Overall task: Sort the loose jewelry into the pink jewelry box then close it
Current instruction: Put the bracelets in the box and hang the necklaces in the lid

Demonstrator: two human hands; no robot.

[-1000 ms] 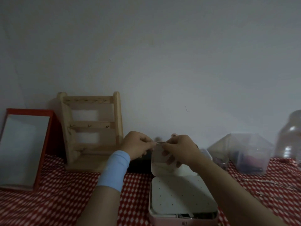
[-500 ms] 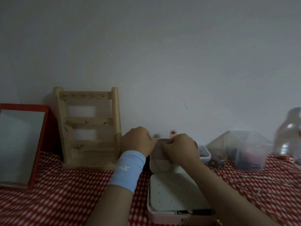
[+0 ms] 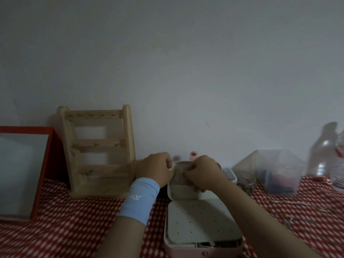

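The pink jewelry box (image 3: 202,252) stands open on the red-and-white cloth. Its lid (image 3: 184,192) is upright, and a white perforated insert (image 3: 201,218) covers the base. A thin necklace chain (image 3: 176,178) hangs in a loop against the inside of the lid. My left hand (image 3: 154,170), with a blue wristband, has its fingers curled at the lid's top left corner and pinches one end of the chain. My right hand (image 3: 202,174) pinches the chain at the lid's top edge, just below the pink strap tab (image 3: 193,155). Both sets of fingertips are partly hidden.
A wooden jewelry stand (image 3: 96,151) and a red-framed mirror (image 3: 22,174) stand at the left against the wall. On the right are a small tub of beads (image 3: 230,174), a clear plastic container (image 3: 275,170) and a plastic bottle (image 3: 323,151). Loose chains (image 3: 290,203) lie on the cloth.
Both hands have come down with the chain from above the lid to its top edge. The chain now hangs inside the lid.
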